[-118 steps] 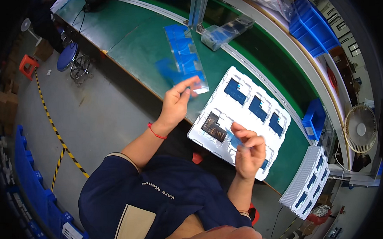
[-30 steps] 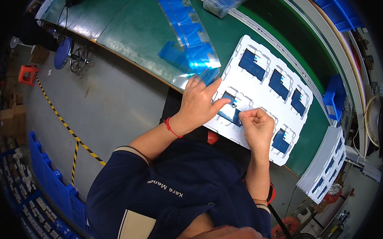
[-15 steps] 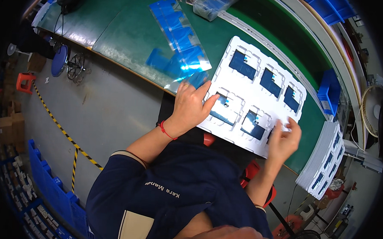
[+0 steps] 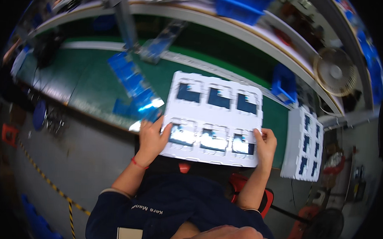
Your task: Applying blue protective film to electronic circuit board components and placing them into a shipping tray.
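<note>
A white moulded plastic tray (image 4: 212, 117) lies in front of me, its near edge reaching past the bench. Two rows of dark rectangular panels (image 4: 219, 100) sit in its pockets, and the near row reflects bright light. My left hand (image 4: 152, 139) is closed on the tray's left edge, with the thumb over the top. At the opposite edge, my right hand (image 4: 266, 145) pinches the rim between thumb and fingers. Blue film pieces on a clear sheet (image 4: 131, 79) lie on the bench to the left, close to my left fingertips.
To the right stands a stack of similar white trays (image 4: 291, 144) with dark panels in the top one. A blue bin (image 4: 284, 84) sits behind it, near a fan (image 4: 336, 69). Along the back runs a shelf carrying another blue bin (image 4: 242, 7). The bench (image 4: 91, 86) is green.
My right hand has gone from above the near-right pocket to the tray's right edge and grips it. The tray now sits squarer to me; the whole view has turned.
</note>
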The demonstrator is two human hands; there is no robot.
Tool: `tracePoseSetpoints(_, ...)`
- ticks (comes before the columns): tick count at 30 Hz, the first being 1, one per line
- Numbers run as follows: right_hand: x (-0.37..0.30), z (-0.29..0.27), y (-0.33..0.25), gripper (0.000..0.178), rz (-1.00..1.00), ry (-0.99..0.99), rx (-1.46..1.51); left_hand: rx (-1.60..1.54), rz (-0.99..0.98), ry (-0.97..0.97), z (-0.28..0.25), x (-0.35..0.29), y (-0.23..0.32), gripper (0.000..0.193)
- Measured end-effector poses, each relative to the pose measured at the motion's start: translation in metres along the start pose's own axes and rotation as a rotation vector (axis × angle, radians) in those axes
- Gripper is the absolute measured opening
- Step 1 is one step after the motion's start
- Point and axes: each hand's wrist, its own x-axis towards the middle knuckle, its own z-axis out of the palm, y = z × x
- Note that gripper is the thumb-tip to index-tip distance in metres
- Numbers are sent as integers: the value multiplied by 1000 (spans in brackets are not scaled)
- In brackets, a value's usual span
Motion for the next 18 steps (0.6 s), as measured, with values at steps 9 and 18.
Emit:
tracePoseSetpoints(9,6,-7,-17,45,1,-392,931,-51,-55,-111,-13,5,-3,29)
tracePoseSetpoints(18,-26,-130,37,34,-114,204,879,-382,-145,-17,-14,13,-20,49)
